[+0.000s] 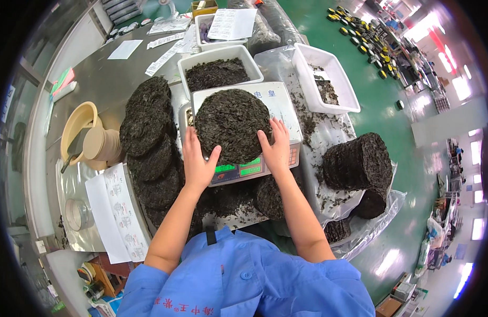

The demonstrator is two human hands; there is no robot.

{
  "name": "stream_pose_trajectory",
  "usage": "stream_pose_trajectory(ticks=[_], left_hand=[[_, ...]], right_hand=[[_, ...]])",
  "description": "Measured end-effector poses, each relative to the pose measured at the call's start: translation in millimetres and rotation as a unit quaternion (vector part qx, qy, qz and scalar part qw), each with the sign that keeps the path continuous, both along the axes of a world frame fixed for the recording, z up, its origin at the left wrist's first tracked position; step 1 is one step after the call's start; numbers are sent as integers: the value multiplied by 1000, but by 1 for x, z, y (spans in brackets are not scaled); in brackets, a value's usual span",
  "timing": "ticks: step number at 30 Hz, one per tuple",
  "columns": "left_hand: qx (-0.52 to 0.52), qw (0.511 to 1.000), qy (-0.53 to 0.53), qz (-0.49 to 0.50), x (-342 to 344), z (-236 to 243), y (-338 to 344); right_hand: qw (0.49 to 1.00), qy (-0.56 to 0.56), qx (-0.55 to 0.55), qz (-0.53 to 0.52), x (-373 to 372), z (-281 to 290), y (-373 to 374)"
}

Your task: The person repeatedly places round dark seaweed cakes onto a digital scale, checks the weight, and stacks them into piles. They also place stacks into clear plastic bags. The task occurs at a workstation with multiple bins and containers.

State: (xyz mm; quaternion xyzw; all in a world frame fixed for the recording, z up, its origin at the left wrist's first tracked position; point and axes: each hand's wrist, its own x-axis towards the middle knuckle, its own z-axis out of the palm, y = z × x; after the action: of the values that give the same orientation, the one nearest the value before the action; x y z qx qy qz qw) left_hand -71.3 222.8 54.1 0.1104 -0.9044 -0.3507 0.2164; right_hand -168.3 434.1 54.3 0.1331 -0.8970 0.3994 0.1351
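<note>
A round, dark cake of dried seaweed [232, 124] lies over the metal plate of a digital scale [282, 105], whose green displays are lit. My left hand [197, 158] cups its lower left edge, thumb against the rim and fingers along the side. On the opposite edge, my right hand [275, 148] holds it with the thumb at the rim and fingers extended upward. The cake's underside is hidden. Just behind the scale, loose dark seaweed [215, 74] fills a white tub [252, 63].
Stacked seaweed cakes [149, 127] overlap left of the scale; another tall stack [357, 164] stands at right on plastic sheeting. A second white tub [341, 79] holds scraps. Further left are a yellow basin [88, 113], round discs [101, 145], a glass jar [77, 214] and a printed sheet [114, 206].
</note>
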Motion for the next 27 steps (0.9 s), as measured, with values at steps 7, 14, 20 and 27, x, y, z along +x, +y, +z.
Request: stream_pose_trajectory(ticks=[7,14,20,27], left_hand=[[2,998,64,13,-1,16,4],[541,825,158,-25,5,45,4],[727,660,186,27,12,37,-53],[731,653,194,34,34,58,-58]], right_hand=[[999,17,-1,43,21,10,11],[996,13,-48,-78,71,-13,73],[990,66,7,128,49,35,16],[959,96,163,209,24,11,-27]])
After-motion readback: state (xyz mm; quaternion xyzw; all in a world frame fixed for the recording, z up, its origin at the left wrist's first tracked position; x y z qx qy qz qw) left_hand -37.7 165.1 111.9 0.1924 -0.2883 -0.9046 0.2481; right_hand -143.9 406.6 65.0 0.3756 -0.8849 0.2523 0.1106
